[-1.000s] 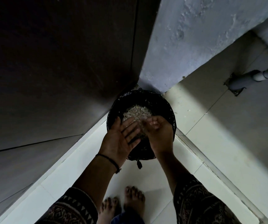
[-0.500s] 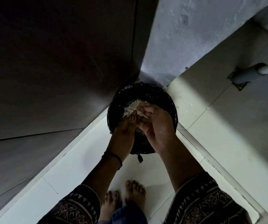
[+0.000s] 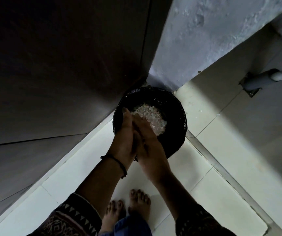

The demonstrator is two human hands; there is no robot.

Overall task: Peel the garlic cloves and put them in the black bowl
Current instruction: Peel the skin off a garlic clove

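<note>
I look down at a round bin lined with a black bag (image 3: 176, 106) standing in a floor corner. A heap of pale garlic skins (image 3: 151, 114) lies inside it. My left hand (image 3: 125, 138) and my right hand (image 3: 148, 140) are pressed palm to palm above the bin's near side, fingers straight and pointing down toward the skins. Neither hand holds anything that I can see. No garlic cloves and no black bowl are in view.
A dark cabinet face (image 3: 60, 74) rises on the left and a rough grey wall (image 3: 213, 34) behind the bin. White floor tiles (image 3: 222, 167) spread to the right, with a grey pipe (image 3: 264, 77) fixed at the far right. My bare feet (image 3: 130, 210) stand below the hands.
A moment ago my fingers worked a clump of skins above the bin. The skins have dropped in, and my hands have come flat together, palm against palm.
</note>
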